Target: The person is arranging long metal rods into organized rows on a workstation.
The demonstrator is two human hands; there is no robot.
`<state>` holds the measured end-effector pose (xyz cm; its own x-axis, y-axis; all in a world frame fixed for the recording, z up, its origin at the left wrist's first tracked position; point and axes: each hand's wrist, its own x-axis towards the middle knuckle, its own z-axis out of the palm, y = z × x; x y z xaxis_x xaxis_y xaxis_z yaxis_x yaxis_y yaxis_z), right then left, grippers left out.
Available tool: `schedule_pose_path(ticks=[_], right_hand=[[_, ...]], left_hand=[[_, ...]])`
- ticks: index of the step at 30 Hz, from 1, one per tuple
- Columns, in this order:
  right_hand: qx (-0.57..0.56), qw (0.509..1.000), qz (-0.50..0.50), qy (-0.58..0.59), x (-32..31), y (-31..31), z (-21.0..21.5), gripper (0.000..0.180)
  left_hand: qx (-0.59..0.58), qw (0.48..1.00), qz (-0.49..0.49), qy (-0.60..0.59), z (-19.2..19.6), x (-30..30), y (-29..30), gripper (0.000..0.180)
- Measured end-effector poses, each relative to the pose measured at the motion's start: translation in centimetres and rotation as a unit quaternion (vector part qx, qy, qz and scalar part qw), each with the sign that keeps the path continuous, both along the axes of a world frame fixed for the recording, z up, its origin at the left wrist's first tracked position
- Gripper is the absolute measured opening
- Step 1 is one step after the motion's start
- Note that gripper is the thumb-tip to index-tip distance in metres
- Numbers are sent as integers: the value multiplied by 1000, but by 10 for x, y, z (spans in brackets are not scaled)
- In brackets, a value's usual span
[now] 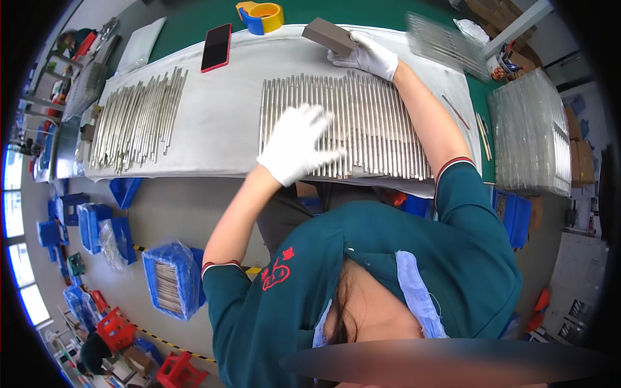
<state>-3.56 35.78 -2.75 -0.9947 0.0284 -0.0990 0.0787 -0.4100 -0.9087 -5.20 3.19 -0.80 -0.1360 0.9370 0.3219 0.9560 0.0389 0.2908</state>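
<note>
A long row of thin metal rods (375, 129) lies side by side on the white cloth (220, 123) in front of me. My left hand (296, 147), in a white glove, is over the left part of this row with its fingers spread. Whether it presses on the rods I cannot tell. Beyond the row's far ends, my right hand (370, 57), gloved too, grips one end of a grey-brown rectangular block (328, 36). The block is tilted, with its other end pointing to the far left.
Looser metal rods (139, 119) lie at the left. A red-edged phone (216, 48) and a yellow-and-blue tape dispenser (264, 18) are at the back. Clear plastic trays (446, 45) sit far right, beside a tall stack of trays (527, 132). A lined blue crate (169, 281) holds rods on the floor.
</note>
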Motion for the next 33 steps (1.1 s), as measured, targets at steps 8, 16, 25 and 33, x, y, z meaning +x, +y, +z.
schedule_pose_path(ticks=[8, 16, 25, 33], right_hand=[[-59, 998, 30, -14, 23, -21, 12, 60], [15, 998, -50, -25, 57, 23, 7, 60], [20, 999, -37, -7, 83, 23, 10, 57], [114, 977, -158, -82, 132, 57, 19, 61]], left_hand=[[18, 998, -62, 24, -24, 71, 17, 74], [11, 997, -66, 27, -19, 73, 16, 77], [18, 1000, -17, 12, 11, 67, -13, 77], [23, 973, 227, 46, -23, 35, -125, 79]])
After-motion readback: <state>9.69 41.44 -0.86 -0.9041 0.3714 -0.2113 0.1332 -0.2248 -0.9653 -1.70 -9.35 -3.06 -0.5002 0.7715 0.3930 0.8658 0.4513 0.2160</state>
